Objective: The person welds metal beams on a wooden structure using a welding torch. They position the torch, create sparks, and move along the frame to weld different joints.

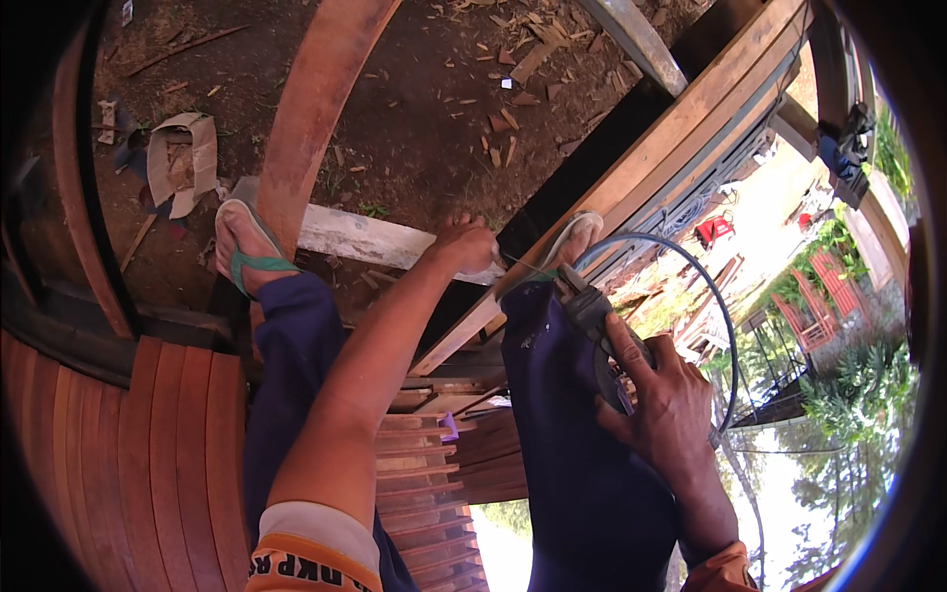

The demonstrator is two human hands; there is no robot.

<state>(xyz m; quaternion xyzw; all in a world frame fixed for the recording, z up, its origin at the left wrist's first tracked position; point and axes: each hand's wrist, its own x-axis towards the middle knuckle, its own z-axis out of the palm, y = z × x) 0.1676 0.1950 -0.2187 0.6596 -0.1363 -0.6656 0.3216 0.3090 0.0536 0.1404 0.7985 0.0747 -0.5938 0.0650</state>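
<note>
My right hand (659,395) is wrapped round a dark hand tool (590,314), held over my right leg. A thin rod runs from the tool's front towards my left hand. From the tool a thick dark cable (728,326) loops out to the right. My left hand (466,245) reaches forward with curled fingers, at the edge of a long wooden beam (641,163) and the end of a whitish board (360,235). What its fingers hold, if anything, is hidden.
My sandalled feet stand on timbers, the left one (252,247) by a curved reddish beam (321,109). Below lies bare earth (414,109) with wood scraps. Reddish planks (148,434) fill the lower left. A red object (714,232) lies on sunlit ground at right.
</note>
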